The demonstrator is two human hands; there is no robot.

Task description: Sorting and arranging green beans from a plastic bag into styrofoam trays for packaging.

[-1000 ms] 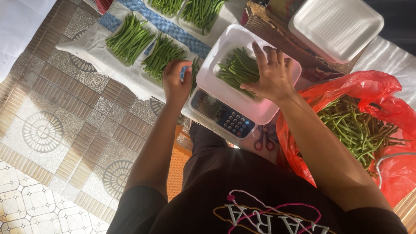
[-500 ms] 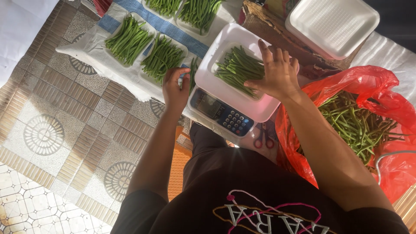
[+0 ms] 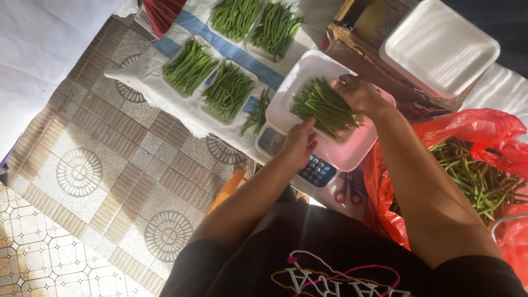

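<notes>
Grey scale screen (image 3: 271, 141) sits under the white tray (image 3: 352, 155) — red plastic bag (image 3: 467, 127) at right, white foam trays (image 3: 440, 47) stacked above.

A patterned tiled floor (image 3: 110, 159) carries a white cloth (image 3: 165, 93) with a blue stripe, holding trays of green beans (image 3: 190, 66).

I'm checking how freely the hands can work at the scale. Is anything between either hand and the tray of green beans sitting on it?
Nothing visible. The left hand rests on the near rim of the white foam tray, and the right hand is at the far side, touching the green beans. Whether it grips any cannot be told.
</notes>
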